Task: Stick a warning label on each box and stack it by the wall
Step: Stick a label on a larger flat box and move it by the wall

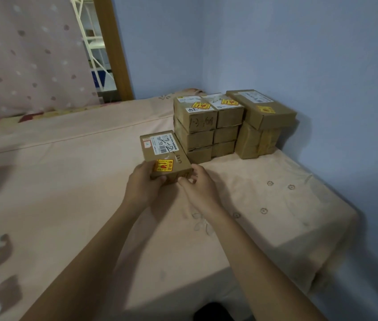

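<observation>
i am seeing left hand (141,184) and right hand (200,186) curling fingers round the box (163,152) near end; its long axis is pointing 12 o'clock, stack (218,126) lying at 2 o'clock.

Head view, my only feed: a wide-angle camera worn on the person's head, facing forward and down along both forearms. The left hand (140,181) and right hand (198,185) sit near the frame's middle, close to the lens, their fingers (184,180) holding the near end of a box (164,151). Just beyond the fingers stand the stacked boxes (229,126), with the wall (322,54) behind and to the right of them. Below the fingers the bed (67,205) fills the lower frame.
</observation>
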### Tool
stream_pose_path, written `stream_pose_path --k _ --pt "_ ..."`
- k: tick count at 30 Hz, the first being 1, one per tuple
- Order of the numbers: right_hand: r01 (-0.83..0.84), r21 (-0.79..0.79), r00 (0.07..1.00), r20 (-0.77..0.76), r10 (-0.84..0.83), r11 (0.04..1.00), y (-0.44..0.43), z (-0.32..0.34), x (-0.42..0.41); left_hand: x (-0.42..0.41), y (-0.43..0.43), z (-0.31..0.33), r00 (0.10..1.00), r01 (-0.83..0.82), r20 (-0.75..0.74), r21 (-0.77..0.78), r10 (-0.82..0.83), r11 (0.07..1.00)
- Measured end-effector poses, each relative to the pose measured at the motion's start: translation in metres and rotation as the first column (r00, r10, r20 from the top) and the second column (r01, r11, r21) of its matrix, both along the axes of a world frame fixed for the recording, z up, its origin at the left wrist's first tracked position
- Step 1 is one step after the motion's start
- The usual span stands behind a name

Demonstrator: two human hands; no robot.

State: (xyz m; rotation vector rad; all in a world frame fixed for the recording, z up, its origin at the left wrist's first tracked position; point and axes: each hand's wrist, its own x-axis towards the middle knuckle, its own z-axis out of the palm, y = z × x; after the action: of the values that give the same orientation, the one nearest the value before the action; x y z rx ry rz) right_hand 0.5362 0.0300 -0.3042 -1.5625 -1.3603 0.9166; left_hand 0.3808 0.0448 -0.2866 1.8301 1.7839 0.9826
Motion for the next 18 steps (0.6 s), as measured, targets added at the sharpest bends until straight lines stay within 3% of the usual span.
stream_pose_path --k 4,8,14,18 --pt "0.017 0.009 1.000 0.002 -0.017 1.000 -0.006 0.000 -0.003 -0.009 -0.002 -0.004 0.999 -0.011 0.052 -0.046 0.014 0.999" --pt "0.080 0.150 0.994 0.068 -0.091 0.986 -0.017 0.002 -0.015 -0.026 -0.013 0.002 0.997 -0.006 0.071 -0.024 0.008 1.000" --pt "-0.108 0.213 0.980 0.186 0.069 0.971 -0.025 0.025 -0.062 -0.078 -0.046 0.028 0.999 -0.048 0.003 0.072 0.048 0.996" --pt "-0.245 0.213 0.953 0.234 0.194 0.946 -0.035 0.045 -0.111 -0.132 -0.079 0.049 0.985 -0.089 -0.136 0.148 0.109 0.985"
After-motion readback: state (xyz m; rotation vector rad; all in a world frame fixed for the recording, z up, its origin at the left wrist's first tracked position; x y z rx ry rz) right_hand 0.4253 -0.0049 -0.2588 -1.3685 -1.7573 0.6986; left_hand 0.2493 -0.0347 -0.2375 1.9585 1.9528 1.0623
